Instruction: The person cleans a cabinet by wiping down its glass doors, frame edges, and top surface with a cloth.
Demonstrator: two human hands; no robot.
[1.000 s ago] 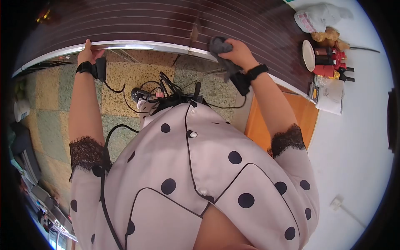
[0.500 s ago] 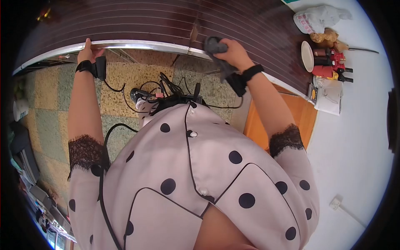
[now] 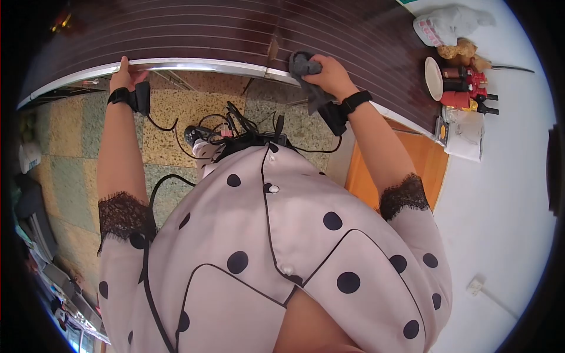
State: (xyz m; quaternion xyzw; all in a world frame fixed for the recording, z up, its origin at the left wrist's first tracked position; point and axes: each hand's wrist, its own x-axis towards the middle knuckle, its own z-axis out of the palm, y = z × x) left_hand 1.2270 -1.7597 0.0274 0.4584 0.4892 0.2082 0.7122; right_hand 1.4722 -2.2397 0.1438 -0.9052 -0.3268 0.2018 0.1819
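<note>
A dark, striped tabletop [image 3: 218, 36] with a silver metal edge spans the top of the view. My left hand [image 3: 126, 77] grips that metal edge at the left, thumb on top and fingers beneath. Over the right part of the edge, my right hand [image 3: 331, 76] is closed on a dark grey cloth [image 3: 305, 65]. Part of the cloth lies bunched on the tabletop, and the rest hangs down past the edge near the wrist. Black straps with small dark devices are on both wrists.
Along the right wall stand a plastic bag [image 3: 450, 26], ginger-like roots [image 3: 458, 52], a pale bowl [image 3: 434, 79], red-capped bottles [image 3: 462, 85] and a white packet [image 3: 465, 138]. Black cables [image 3: 238, 126] hang before my body. An orange panel [image 3: 421, 162] is below the table at right.
My right hand and the grey cloth have shifted slightly left along the table edge since the earliest frame. My left hand has stayed in place.
</note>
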